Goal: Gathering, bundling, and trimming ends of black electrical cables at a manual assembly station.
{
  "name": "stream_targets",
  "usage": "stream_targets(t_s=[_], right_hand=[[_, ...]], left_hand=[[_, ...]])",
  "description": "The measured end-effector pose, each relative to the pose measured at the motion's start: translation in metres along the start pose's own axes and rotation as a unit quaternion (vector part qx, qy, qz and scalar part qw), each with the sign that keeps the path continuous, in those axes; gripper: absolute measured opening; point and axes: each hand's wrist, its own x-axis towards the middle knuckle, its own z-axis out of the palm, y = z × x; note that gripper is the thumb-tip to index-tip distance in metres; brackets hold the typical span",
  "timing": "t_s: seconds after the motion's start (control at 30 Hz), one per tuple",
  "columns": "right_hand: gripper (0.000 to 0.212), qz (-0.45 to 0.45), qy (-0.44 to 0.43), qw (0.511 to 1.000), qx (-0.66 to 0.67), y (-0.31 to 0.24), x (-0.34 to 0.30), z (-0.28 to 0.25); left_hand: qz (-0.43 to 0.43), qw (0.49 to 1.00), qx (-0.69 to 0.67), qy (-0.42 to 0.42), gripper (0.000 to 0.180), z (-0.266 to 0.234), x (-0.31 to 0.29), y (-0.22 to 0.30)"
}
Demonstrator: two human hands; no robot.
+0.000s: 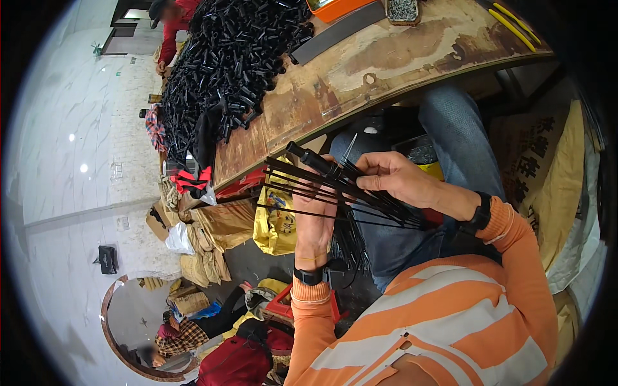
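A bundle of thin black rods (309, 186), fanned out like the ribs of an umbrella frame, lies across my left hand (313, 222). A thick black cylindrical end piece (310, 156) sits at the top of it. My left hand is closed around the bundle from below, its fingers partly hidden behind the rods. Thumb and fingers of my right hand (402, 183) pinch together at the bundle's right side. Beside those fingertips a slim pale pointed piece (348, 149) sticks up; whether it is a tool or a part, I cannot tell.
A large heap of black cylindrical parts (232, 58) covers the left of the wooden table (386, 64). Yellow-handled pliers (513, 29), a small tray of metal bits (403, 10) and an orange box (341, 8) lie farther right. More rods (347, 241) hang below my hands. Other people sit nearby.
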Motion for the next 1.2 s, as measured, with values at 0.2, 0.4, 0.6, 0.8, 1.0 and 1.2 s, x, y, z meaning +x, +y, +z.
stream_targets(t_s=[0.2,0.4,0.6,0.8,1.0,1.2], right_hand=[[0.014,-0.006,0.000,0.999,0.033,-0.003,0.001,0.002],[0.015,-0.007,0.019,0.999,0.044,0.002,0.000,0.000],[0.015,0.007,0.010,0.999,0.050,-0.001,0.001,-0.004],[0.014,0.036,-0.011,0.995,0.089,0.000,0.004,-0.013],[0.015,0.046,-0.022,0.993,0.108,-0.006,-0.004,-0.012],[0.015,0.127,-0.072,0.973,0.178,-0.010,-0.005,-0.009]], left_hand=[[0.024,0.999,0.036,-0.032,0.041,-0.009,0.004,-0.002],[-0.014,0.999,0.045,-0.027,0.039,-0.009,0.007,0.000],[-0.016,0.998,0.034,-0.040,0.038,-0.010,0.009,-0.001],[-0.017,0.998,0.052,-0.006,0.034,-0.001,0.012,0.003],[0.002,0.994,0.051,-0.101,0.034,-0.010,0.018,0.001],[0.057,0.980,0.125,-0.145,0.043,-0.017,0.027,-0.009]])
